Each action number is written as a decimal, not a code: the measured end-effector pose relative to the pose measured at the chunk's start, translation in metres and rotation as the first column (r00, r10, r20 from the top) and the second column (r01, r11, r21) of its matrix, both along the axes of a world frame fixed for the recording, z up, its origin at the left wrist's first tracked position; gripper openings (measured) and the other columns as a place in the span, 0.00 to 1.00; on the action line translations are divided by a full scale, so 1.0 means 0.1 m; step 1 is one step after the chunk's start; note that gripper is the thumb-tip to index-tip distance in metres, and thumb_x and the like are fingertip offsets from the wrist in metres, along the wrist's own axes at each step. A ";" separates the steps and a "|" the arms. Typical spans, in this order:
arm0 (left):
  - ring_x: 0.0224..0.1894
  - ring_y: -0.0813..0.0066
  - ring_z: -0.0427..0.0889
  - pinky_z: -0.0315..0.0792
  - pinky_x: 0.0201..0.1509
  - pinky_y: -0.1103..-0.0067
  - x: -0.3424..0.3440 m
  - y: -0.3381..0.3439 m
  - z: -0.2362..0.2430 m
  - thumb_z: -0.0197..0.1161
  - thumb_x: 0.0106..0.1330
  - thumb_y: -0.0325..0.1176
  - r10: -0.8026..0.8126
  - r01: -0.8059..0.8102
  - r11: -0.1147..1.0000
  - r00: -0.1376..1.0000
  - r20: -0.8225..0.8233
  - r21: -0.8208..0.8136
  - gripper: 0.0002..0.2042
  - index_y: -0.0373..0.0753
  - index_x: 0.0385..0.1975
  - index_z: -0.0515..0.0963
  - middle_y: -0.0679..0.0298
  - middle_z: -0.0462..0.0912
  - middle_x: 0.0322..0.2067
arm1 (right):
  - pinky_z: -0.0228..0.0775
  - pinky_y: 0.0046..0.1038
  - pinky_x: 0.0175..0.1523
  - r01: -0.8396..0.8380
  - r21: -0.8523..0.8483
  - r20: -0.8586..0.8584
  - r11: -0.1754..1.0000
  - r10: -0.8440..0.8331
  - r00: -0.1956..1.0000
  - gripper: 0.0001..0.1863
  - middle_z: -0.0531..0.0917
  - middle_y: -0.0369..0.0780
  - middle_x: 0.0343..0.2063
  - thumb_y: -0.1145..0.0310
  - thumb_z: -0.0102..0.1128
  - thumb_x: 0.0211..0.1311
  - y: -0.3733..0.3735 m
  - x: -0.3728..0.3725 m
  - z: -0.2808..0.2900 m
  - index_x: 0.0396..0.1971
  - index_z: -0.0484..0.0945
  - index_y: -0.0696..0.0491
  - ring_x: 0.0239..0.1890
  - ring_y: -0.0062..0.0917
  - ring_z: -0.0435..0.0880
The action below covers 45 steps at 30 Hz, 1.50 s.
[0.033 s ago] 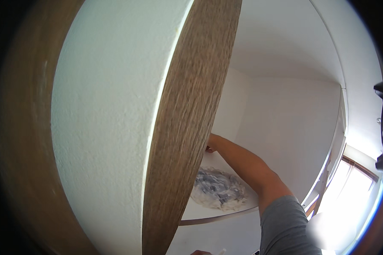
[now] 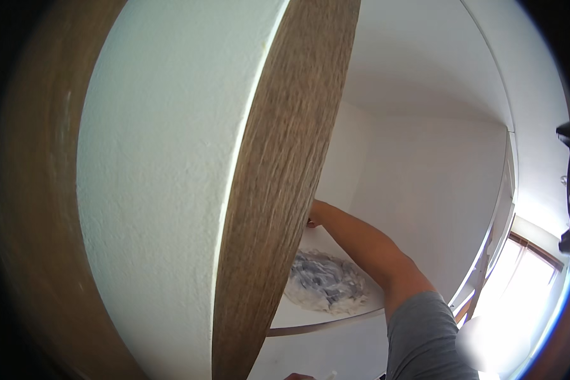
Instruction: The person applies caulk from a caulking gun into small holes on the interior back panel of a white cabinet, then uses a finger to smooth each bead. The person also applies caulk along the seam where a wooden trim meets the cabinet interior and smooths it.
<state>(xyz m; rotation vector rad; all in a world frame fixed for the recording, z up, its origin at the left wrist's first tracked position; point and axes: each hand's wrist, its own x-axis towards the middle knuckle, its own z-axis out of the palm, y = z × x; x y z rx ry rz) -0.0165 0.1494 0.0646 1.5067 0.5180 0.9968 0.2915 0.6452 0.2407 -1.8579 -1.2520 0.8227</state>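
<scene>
My right arm, in a grey sleeve, stretches into a white cabinet [image 2: 418, 164]. Its hand [image 2: 314, 218] is at the edge of a brown wood-grain panel [image 2: 285, 171], which hides most of the fingers and anything they may hold. Below the forearm, a crumpled grey-and-white bundle [image 2: 328, 282] lies on the white shelf [image 2: 307, 320], apart from that hand. Only a sliver of my left hand [image 2: 297, 377] shows at the lower edge. Beside it is the tip of a small whitish thing [image 2: 331, 375], too cut off to name; whether the hand holds it does not show.
The wood-grain panel stands close in front, bordering a textured pale wall surface [image 2: 158, 190] on the left. A brown curved wooden edge [image 2: 38, 190] runs down the far left. At the right is a bright window [image 2: 519, 285] with a brown frame.
</scene>
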 end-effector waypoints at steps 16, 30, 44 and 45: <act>0.40 0.83 0.79 0.77 0.43 0.78 -0.01 -0.03 0.02 0.77 0.61 0.27 -0.059 0.071 0.996 0.983 0.171 -0.062 0.17 0.38 0.48 0.79 0.70 0.83 0.35 | 0.73 0.38 0.33 -0.292 -0.133 0.139 0.947 0.309 0.941 0.07 0.76 0.35 0.21 0.72 0.57 0.64 -0.47 -0.68 0.34 0.25 0.77 0.49 0.21 0.23 0.73; 0.40 0.84 0.79 0.77 0.44 0.78 -0.01 -0.01 0.02 0.78 0.58 0.26 -0.066 0.071 0.997 0.992 0.109 -0.044 0.18 0.39 0.46 0.79 0.72 0.84 0.35 | 0.79 0.39 0.44 -0.112 -0.143 0.123 0.983 0.130 0.984 0.08 0.83 0.33 0.32 0.73 0.56 0.70 -1.20 0.39 0.51 0.38 0.85 0.51 0.28 0.20 0.77; 0.41 0.84 0.78 0.75 0.47 0.78 0.03 -0.02 0.01 0.77 0.60 0.25 -0.084 0.102 0.991 0.976 0.203 -0.083 0.17 0.39 0.47 0.79 0.72 0.83 0.36 | 0.71 0.37 0.34 -0.039 -0.201 0.246 0.979 0.089 0.965 0.03 0.84 0.36 0.27 0.73 0.61 0.64 -0.84 0.34 0.42 0.32 0.83 0.51 0.25 0.23 0.81; 0.41 0.84 0.78 0.75 0.47 0.78 0.02 -0.02 0.01 0.77 0.61 0.26 -0.072 0.086 0.994 0.979 0.189 -0.068 0.17 0.39 0.47 0.79 0.72 0.83 0.36 | 0.70 0.37 0.32 -0.035 -0.198 0.271 0.980 0.089 0.958 0.04 0.83 0.36 0.25 0.72 0.59 0.65 -0.80 0.30 0.40 0.31 0.81 0.51 0.23 0.23 0.80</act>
